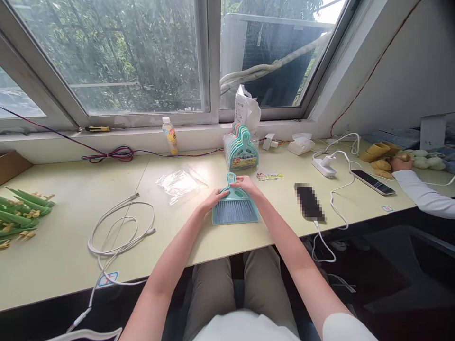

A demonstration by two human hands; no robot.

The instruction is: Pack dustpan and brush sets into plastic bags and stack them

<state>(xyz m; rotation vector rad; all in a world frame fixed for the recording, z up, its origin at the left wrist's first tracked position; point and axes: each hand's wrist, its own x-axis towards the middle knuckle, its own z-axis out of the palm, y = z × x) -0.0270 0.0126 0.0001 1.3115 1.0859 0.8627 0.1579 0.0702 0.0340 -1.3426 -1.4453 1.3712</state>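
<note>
Head view: gripping mint-green dustpan-and-brush set (235,212) with both hands near front edge of pale desk (81,189), keeping handle towards the window and grey-blue bristles towards the lap. Closing left hand (213,198) on the set's left shoulder with thumb on top; closing right hand (250,186) beside the handle's base from the right. Being unable to see fingertips underneath, or to tell whether resting the set flat or lifting it slightly. Checking writing: spotting yellow-and-red printed card (244,162) on stack of matching sets (245,150) just behind; finding its dark characters too small to read. Noting loose yellow-green labels (270,177) right of the stack, also illegible. Seeing yellow-orange label on bottle (169,135) near the window and grey print on white bag (245,109) behind the stack; making out neither. Recording blue-bordered sticker (108,279) at desk's front edge, with reddish marking unclear. Seeing clear plastic wrap (181,183) left of the set and phone (309,202) to the right, showing only blocky pixels. Spotting co-worker's hand (402,163) at far right among yellowish bundles (377,151).
</note>
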